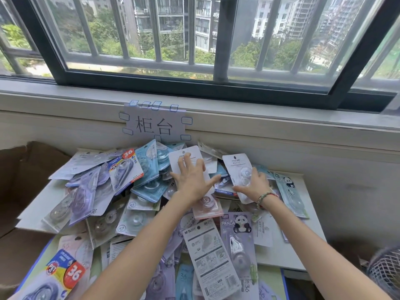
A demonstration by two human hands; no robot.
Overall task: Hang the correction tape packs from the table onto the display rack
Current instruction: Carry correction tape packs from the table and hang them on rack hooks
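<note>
Correction tape packs (151, 191): heaped in a loose pile across the table, centre to lower frame – many overlapping, face up and face down, none hung yet as far as visible.
Table (303, 245): white top showing at right of centre, under the pile; pushed up against the wall below the window.
Left hand (192, 182): centre frame, fingers spread and straight, pressing flat on a white pack (184, 156) whose hang hole points to upper frame – not gripping it.
Right hand (253, 187): just right of centre, fingers curled around the lower edge of a second white pack (237, 167), thumb at its left edge – clamped on it. Beaded bracelet (265, 198) on the wrist.
Display rack: not in view; cannot tell where it stands.
Step in hand: judged as picking packs off the heap, very early in the task.
How to do it well: lift one pack at a time – slippery blister fronts will drag neighbours along. Left hand should shift from flat press to a pinch at the card edge. Keep the hang hole uppermost and clear of fingers so it goes straight onto a hook.
Risk: pile slides toward the lower frame edge if pulled from underneath.
Other: paper sign (154, 124) taped to the wall above the pile; cardboard box (28, 169) at left; barred window (194, 40) across upper frame.
</note>
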